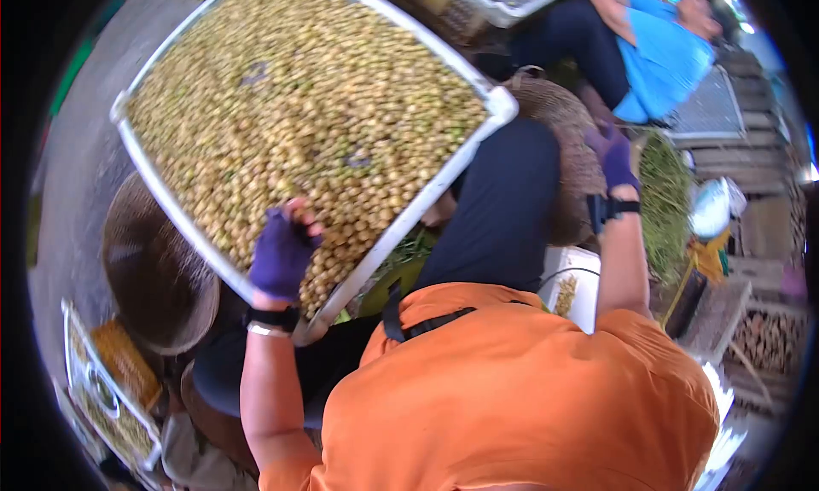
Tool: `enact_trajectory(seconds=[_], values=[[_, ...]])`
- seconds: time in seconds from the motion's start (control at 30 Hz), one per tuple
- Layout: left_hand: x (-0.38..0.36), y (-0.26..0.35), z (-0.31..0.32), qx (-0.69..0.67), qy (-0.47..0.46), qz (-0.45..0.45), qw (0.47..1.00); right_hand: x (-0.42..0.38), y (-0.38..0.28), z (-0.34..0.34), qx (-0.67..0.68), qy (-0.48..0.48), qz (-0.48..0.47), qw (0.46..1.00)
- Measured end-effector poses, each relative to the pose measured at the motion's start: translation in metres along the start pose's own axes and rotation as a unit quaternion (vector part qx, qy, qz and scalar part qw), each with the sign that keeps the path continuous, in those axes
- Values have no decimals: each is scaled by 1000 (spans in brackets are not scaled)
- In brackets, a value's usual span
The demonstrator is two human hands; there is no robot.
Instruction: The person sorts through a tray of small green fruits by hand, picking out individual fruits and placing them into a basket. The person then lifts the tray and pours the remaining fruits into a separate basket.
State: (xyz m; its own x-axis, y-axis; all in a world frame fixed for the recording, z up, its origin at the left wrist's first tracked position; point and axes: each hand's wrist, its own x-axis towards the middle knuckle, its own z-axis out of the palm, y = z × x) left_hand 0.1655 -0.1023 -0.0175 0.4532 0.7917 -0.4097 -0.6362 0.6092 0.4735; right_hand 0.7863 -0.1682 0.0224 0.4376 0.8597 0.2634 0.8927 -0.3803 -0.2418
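A large white-framed tray (424,203) full of small round tan and greenish fruits (316,90) lies in front of me, one corner near my lap. My left hand (284,248), in a purple fingerless glove, is over the fruits near the tray's lower left edge. Its bare fingertips are curled together at the fruits; what they hold, if anything, is too small to tell. On the right, my right hand (612,154), also purple-gloved, is beside a round woven basket (559,141). Motion blur smears its fingers.
A dark woven basket (158,269) stands left of the tray. A co-worker in a blue shirt (665,56) sits at the upper right, near another tray (503,11). Green stalks (664,201) and a white container (584,299) lie to my right.
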Motion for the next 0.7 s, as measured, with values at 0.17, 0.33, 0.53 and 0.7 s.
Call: enact_trajectory(seconds=[0.17, 0.33, 0.53, 0.7], values=[[-4, 3, 6, -112, -43, -56, 991, -19, -147, -36, 307, 5, 81, 948], [-8, 4, 28, -114, -59, -78, 989, -63, -304, -35, 331, -145, -131, 923], [-35, -34, 78, -140, -177, -119, 967, -122, -377, 2, 194, -250, -468, 825], [-38, -55, 103, 338, -164, -65, 924, -126, -312, -10, 323, -260, -336, 846]])
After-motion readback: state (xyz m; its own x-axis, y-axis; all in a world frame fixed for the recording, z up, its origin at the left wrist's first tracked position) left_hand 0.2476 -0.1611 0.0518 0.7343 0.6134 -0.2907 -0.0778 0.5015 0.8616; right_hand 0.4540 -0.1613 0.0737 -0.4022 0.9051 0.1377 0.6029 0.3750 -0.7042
